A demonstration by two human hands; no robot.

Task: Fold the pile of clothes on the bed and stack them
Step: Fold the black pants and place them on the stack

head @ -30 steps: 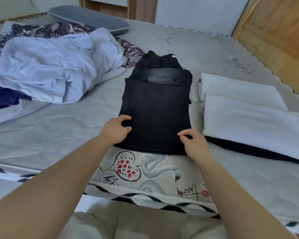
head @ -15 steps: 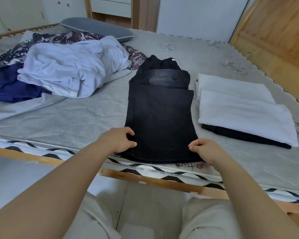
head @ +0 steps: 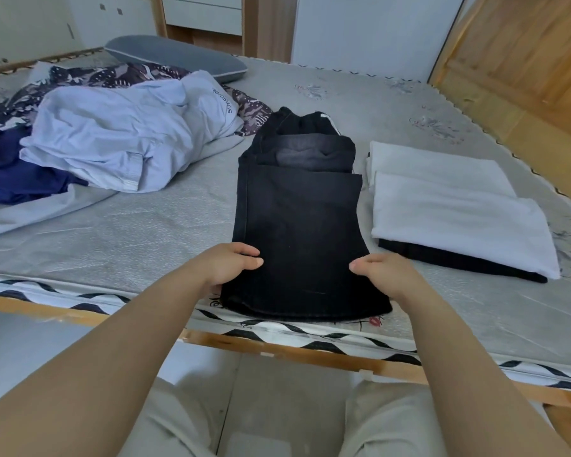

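Observation:
Black jeans, folded lengthwise, lie on the grey mattress with their near end over the bed's front edge. My left hand grips the near left edge of the jeans, thumb on top. My right hand grips the near right edge the same way. To the right lies a stack: a folded white garment on top of a black one. At the left is an unfolded pile: a pale lilac shirt, a navy garment and a patterned dark cloth.
A grey pillow lies at the back of the bed. The wooden bed frame runs along the front edge, with my legs below it. A wooden door stands at the right, white cabinets behind.
Both hands have pulled the near end of the jeans towards me, so that it now overhangs the mattress edge. My view has backed away from the bed.

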